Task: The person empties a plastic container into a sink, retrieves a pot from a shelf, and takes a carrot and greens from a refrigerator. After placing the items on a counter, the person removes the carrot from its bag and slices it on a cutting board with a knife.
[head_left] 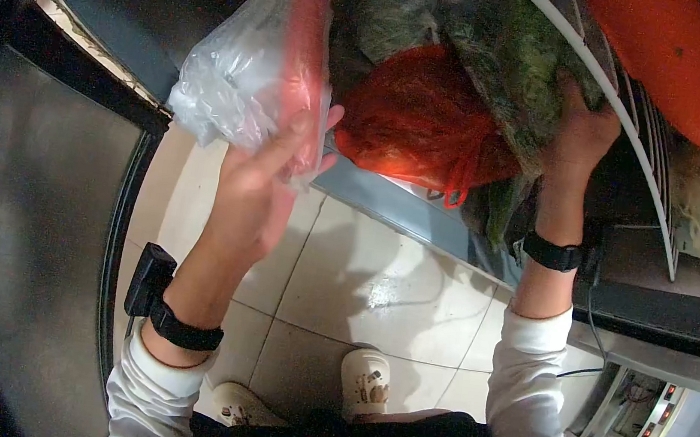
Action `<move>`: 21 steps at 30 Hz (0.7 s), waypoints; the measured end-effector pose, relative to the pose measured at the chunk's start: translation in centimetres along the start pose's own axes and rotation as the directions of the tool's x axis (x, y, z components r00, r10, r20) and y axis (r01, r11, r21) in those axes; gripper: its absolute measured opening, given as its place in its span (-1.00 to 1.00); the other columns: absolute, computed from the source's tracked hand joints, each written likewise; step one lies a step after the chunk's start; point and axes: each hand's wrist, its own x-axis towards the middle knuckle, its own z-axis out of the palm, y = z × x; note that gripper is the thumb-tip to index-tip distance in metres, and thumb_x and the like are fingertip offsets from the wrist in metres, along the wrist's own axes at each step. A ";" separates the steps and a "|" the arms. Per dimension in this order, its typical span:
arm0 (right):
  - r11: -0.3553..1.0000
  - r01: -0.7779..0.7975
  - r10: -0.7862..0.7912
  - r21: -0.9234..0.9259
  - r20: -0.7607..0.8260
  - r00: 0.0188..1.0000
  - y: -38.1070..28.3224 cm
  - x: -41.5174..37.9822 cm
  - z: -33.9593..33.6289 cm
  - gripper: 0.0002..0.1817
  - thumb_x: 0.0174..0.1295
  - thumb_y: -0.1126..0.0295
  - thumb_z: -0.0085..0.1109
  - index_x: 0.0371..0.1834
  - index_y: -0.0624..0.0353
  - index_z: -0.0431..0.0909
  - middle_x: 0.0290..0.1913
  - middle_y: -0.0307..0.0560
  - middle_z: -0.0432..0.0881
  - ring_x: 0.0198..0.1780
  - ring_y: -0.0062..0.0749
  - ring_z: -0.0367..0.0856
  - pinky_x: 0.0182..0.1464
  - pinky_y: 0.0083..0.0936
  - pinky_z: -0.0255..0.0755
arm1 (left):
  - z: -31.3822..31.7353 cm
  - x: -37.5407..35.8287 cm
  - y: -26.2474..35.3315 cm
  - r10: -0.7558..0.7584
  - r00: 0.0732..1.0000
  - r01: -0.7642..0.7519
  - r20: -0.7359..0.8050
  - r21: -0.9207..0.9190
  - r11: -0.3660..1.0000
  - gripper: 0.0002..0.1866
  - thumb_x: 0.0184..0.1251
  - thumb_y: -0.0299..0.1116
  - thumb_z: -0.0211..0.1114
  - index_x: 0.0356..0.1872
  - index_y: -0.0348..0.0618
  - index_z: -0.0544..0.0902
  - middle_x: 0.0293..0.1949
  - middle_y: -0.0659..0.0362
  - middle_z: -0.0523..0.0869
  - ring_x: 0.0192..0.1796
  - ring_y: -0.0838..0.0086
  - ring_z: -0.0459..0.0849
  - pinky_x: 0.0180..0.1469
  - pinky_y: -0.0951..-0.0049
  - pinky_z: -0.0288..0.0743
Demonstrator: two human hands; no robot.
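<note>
My left hand [265, 170] is closed on a clear plastic bag [241, 77] with a red stripe, its thumb in front and other fingertips showing past the right edge. What is inside the bag looks whitish and cannot be made out. At the right, my right hand [583, 128] grips a bag of green leafy vegetables [526, 75], with its fingers partly hidden among the greens. Between the hands lies a red mesh or plastic bag [422, 119] with a loop hanging over the front edge. Its contents are not clear.
These bags lie inside an open fridge-like cabinet with a grey front sill [411, 217]. A white wire rack [621, 111] and an orange-red board-like thing [678, 66] are at upper right. The open door [47, 227] stands left. Below are the tiled floor [335, 277] and my clogs [366, 380].
</note>
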 end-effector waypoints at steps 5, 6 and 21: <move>0.844 0.303 -0.217 -0.442 0.234 0.948 0.5 -4.0 2.3 -0.56 -0.15 0.51 0.27 -0.09 0.27 0.47 -0.07 0.06 0.51 0.01 -0.06 0.44 0.07 -0.28 0.27 | 0.6 0.4 -1.4 -0.035 0.992 0.025 -0.118 -0.088 0.996 -0.45 0.18 -0.27 0.23 0.18 -0.06 0.25 0.10 0.18 0.41 0.16 0.32 0.40 0.04 0.18 0.29; 0.785 0.397 -0.209 -0.475 0.401 0.892 1.3 -5.2 2.8 -0.54 -0.15 0.48 0.26 -0.09 0.27 0.46 -0.06 0.09 0.50 0.04 -0.04 0.41 0.10 -0.24 0.24 | 0.5 0.4 -1.7 -0.038 0.993 0.028 -0.116 -0.088 0.996 -0.45 0.18 -0.27 0.23 0.18 -0.06 0.25 0.10 0.18 0.41 0.16 0.32 0.40 0.04 0.18 0.29; 0.899 0.122 0.014 -0.420 0.306 0.952 7.8 -4.4 0.2 -0.61 0.04 0.27 0.07 -0.03 0.14 0.43 0.14 0.16 0.28 0.14 0.15 0.21 0.10 -0.03 0.12 | 0.9 1.9 -6.6 -0.162 0.985 0.161 -0.061 -0.026 0.987 -0.50 0.26 -0.25 0.10 0.23 -0.01 0.23 0.18 0.23 0.35 0.22 0.32 0.31 0.16 -0.01 0.21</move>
